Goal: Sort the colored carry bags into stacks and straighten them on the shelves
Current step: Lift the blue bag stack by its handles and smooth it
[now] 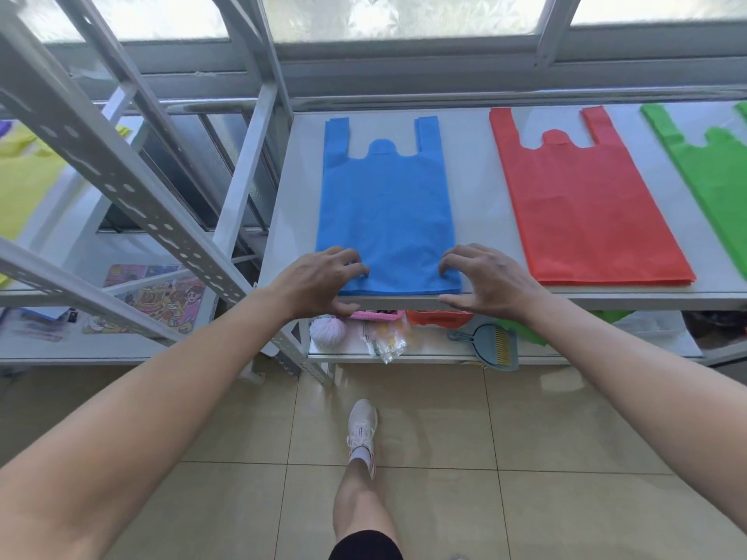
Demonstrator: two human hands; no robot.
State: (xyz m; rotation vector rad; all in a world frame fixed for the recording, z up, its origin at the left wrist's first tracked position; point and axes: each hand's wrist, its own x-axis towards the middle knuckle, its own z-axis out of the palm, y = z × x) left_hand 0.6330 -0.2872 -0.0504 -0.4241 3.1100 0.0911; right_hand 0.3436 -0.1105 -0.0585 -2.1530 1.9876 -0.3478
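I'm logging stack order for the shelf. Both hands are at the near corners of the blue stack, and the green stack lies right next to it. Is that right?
Not quite. The head view shows the left hand and right hand at the near corners of the blue stack, but the red stack lies next to it; the green stack comes after the red.

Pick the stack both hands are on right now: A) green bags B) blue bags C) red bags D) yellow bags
B: the left hand and right hand rest fingers-down on the two near corners of the blue bag stack at the shelf's front edge; the red bag stack beside it is untouched.
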